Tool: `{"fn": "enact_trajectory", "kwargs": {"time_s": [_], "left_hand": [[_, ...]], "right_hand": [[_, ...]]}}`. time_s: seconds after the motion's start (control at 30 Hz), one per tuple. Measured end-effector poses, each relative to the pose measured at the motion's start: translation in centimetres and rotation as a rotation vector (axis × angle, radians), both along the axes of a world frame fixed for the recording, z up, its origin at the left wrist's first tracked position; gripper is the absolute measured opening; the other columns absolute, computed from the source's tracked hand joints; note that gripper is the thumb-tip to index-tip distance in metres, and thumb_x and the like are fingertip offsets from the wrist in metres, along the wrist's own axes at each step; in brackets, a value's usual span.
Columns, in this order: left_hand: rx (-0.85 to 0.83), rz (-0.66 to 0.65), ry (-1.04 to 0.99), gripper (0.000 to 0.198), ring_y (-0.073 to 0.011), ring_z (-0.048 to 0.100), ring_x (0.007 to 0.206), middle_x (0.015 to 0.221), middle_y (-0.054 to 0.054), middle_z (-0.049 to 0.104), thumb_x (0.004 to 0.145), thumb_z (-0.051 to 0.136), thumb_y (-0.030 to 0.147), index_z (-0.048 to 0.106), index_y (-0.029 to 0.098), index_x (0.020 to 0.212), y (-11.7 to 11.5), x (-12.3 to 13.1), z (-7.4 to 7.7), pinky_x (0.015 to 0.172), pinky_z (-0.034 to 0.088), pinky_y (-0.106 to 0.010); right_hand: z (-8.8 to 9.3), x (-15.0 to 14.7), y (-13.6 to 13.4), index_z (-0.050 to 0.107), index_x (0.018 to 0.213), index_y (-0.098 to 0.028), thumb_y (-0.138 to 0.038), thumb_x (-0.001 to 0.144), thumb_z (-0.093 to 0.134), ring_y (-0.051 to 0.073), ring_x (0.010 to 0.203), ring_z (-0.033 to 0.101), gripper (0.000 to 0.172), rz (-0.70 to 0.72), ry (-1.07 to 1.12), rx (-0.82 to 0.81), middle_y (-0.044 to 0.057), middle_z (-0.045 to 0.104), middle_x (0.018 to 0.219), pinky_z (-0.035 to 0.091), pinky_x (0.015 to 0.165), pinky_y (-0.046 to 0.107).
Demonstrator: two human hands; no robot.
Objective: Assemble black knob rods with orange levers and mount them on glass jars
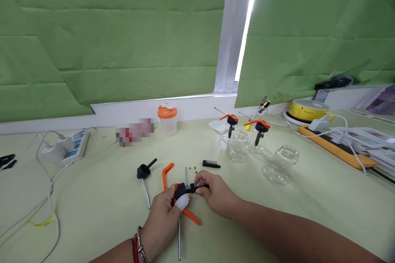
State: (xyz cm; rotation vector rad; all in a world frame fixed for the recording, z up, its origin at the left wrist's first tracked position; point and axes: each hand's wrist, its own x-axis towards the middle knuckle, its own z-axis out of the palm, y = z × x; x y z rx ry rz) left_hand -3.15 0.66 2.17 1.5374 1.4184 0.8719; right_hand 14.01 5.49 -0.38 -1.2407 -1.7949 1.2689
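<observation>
My left hand (165, 209), with white tape on the thumb, is closed around a black trigger head (180, 191) with an orange lever (191, 216). A metal tube (179, 240) points down from it toward me. My right hand (214, 191) pinches a slim black part (193, 188) at the head's right side; whether it is fully joined is hidden by the fingers. Beyond the hands lie a loose orange lever (166, 172), a thin metal rod (186, 174), several tiny parts (195, 168) and a black piece with a spring (211, 164).
Left of my hands lies a black funnel-shaped head (143, 171) with a metal tube. Glass jars (279, 166) and assembled trigger heads (261, 126) stand at right. An orange-lidded cup (168, 121) stands at the back. White cables (51, 189) and a power strip (75, 146) lie left.
</observation>
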Motion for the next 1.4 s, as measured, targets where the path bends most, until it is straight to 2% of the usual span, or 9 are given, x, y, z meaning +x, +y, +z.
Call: {"fn": "enact_trajectory", "kwargs": {"time_s": [0.43,0.53,0.67,0.83,0.97,1.2,1.4], "left_hand": [[0.005,0.035,-0.024,0.026,-0.0175,0.051,0.068,0.072,0.000,0.059,0.080,0.050,0.040,0.061,0.017,0.078,0.08,0.13,-0.05,0.063,0.040,-0.025],[-0.007,0.037,-0.036,0.026,-0.0176,0.051,0.068,0.072,0.000,0.059,0.080,0.050,0.040,0.060,0.017,0.077,0.07,0.15,0.02,0.064,0.040,-0.026],[-0.031,0.032,-0.069,0.025,-0.0177,0.052,0.069,0.073,0.000,0.060,0.081,0.049,0.039,0.061,0.017,0.076,-0.02,0.18,0.07,0.065,0.040,-0.026],[-0.017,0.030,-0.054,0.024,-0.0178,0.051,0.070,0.073,0.000,0.059,0.081,0.050,0.038,0.062,0.017,0.079,-0.03,0.17,0.17,0.067,0.040,-0.026],[-0.022,0.023,-0.055,0.026,-0.0176,0.050,0.070,0.074,-0.001,0.059,0.081,0.049,0.039,0.062,0.017,0.081,0.15,0.12,0.11,0.067,0.040,-0.026],[-0.032,0.039,-0.031,0.027,-0.0168,0.048,0.067,0.071,0.000,0.057,0.080,0.050,0.041,0.062,0.016,0.082,0.07,0.05,0.11,0.063,0.038,-0.025],[-0.038,0.052,-0.057,0.025,-0.0140,0.045,0.061,0.067,0.001,0.055,0.080,0.051,0.039,0.061,0.017,0.075,0.09,0.01,0.09,0.057,0.035,-0.023]], "right_hand": [[0.43,-0.18,-0.11,0.050,0.083,-0.021,-0.011,0.074,0.049,0.010,0.058,0.040,0.014,-0.013,-0.035,0.014,-0.005,0.049,0.066,0.032,0.056,0.022],[0.54,-0.18,-0.14,0.049,0.087,-0.022,-0.011,0.074,0.049,0.010,0.058,0.041,0.017,-0.022,-0.043,0.012,-0.005,0.049,0.066,0.032,0.055,0.022],[0.35,-0.16,-0.12,0.048,0.083,-0.021,-0.011,0.075,0.048,0.010,0.057,0.040,0.013,-0.006,-0.043,0.022,-0.005,0.048,0.065,0.032,0.054,0.021],[-0.16,-0.17,-0.04,0.050,0.089,-0.022,-0.012,0.075,0.048,0.011,0.060,0.042,0.017,-0.024,-0.050,0.040,-0.004,0.050,0.069,0.033,0.056,0.022],[-0.12,-0.15,0.05,0.049,0.086,-0.022,-0.011,0.075,0.048,0.010,0.060,0.042,0.016,-0.021,-0.044,0.047,-0.004,0.051,0.069,0.033,0.056,0.022],[0.45,-0.16,0.00,0.048,0.084,-0.022,-0.011,0.075,0.048,0.011,0.060,0.042,0.015,-0.037,-0.063,0.034,-0.004,0.051,0.070,0.033,0.055,0.021],[0.24,-0.12,-0.05,0.047,0.082,-0.021,-0.011,0.074,0.048,0.011,0.062,0.042,0.013,-0.037,-0.065,0.049,-0.003,0.052,0.071,0.034,0.056,0.022]]}}
